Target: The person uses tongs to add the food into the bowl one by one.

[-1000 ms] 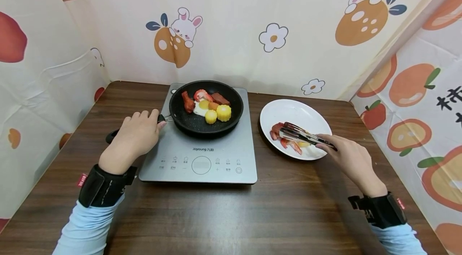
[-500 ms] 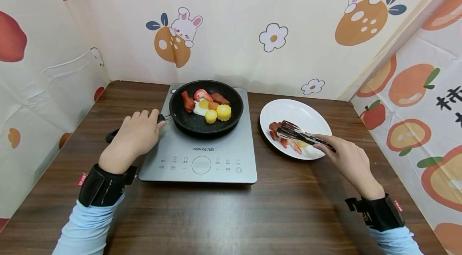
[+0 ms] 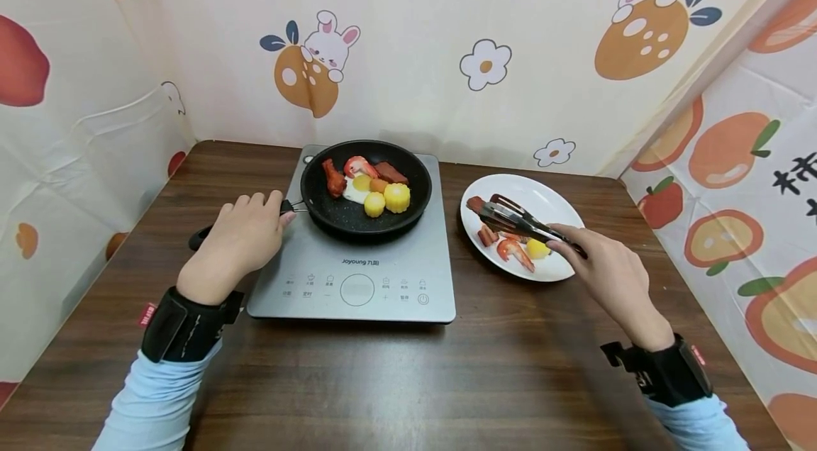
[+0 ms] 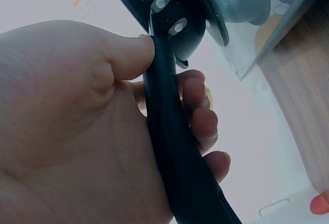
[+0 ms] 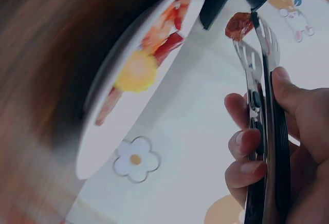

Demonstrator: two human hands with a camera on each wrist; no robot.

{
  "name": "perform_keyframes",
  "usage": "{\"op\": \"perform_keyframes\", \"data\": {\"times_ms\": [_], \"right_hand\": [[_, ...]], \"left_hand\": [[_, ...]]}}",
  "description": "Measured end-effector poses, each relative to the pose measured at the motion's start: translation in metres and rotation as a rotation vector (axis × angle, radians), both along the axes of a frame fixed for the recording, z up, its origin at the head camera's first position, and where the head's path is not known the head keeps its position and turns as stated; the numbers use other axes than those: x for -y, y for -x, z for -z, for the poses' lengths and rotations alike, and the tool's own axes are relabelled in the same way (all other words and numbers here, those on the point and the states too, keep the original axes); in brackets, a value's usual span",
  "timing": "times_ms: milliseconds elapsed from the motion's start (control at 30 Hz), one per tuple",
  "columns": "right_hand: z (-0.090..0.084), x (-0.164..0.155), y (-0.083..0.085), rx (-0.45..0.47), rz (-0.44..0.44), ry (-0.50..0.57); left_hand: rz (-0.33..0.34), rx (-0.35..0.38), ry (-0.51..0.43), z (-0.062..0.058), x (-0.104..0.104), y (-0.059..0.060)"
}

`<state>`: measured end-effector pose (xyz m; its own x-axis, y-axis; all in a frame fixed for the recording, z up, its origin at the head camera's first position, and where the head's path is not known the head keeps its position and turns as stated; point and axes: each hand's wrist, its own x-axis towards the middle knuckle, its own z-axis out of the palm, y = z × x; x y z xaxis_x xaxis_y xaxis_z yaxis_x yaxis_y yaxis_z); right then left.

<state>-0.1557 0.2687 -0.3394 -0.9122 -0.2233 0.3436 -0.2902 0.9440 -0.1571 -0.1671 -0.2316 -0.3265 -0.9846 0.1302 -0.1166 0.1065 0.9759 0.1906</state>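
Observation:
My left hand [image 3: 236, 242] grips the black handle [image 4: 165, 106] of a frying pan [image 3: 338, 217], fingers curled round it and thumb along its side. In the pan lie a drumstick [image 3: 334, 179], a shrimp [image 3: 359, 166], a fried egg [image 3: 354, 192], a brown meat slice [image 3: 390, 173] and corn pieces [image 3: 396, 198]. My right hand [image 3: 603, 277] holds metal tongs [image 3: 520, 220] with dark grips. Their tips pinch a reddish-brown meat piece [image 5: 238, 26], lifted above the white plate [image 3: 555, 203]. On the plate are shrimp [image 3: 514, 252], a yellow piece [image 3: 537, 248] and reddish meat pieces [image 3: 488, 235].
The pan stands on a silver induction cooker [image 3: 408, 252], left of the plate. Brown wooden table [image 3: 357, 387] stretches in front. Printed cloth walls [image 3: 415, 47] close in the back and both sides.
The tongs have risen from the plate and moved slightly left with the meat piece in their tips, uncovering more of the food. The left hand and pan stay put.

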Motion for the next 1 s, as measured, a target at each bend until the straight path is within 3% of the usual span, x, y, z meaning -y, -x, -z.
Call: {"op": "perform_keyframes", "data": {"times_ms": [400, 667, 1000], "right_hand": [[-0.022, 0.046, 0.009, -0.032, -0.066, 0.039], [-0.028, 0.086, 0.024, -0.133, -0.176, 0.052], [-0.029, 0.14, 0.032, -0.041, -0.239, 0.04]], "left_hand": [[-0.009, 0.005, -0.011, -0.001, -0.001, -0.001], [-0.004, 0.001, -0.002, -0.002, 0.0, 0.0], [-0.001, -0.003, -0.013, -0.002, 0.0, -0.001]]}}
